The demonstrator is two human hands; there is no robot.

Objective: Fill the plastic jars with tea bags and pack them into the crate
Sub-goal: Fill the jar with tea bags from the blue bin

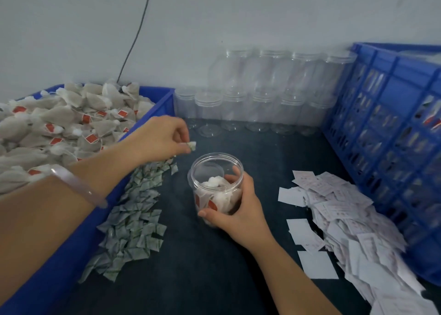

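L hand pinches sachet just up-left of jar gripped by R hand.

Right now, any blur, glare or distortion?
Head view: soft even light, only faint shadows, no harsh glare; wide-angle bends the blue crate at the right edge; empty clear jars blend into the pale wall; part-filled jar in the right hand reads clearly.

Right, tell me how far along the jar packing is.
Done: the blue crate seems to hold some filled jars behind its slots. In hand: the right hand grips an open jar partly filled with tea bags; the left hand pinches a small packet near its mouth. Left: two rows of empty jars by the wall, plus a heaped bin.
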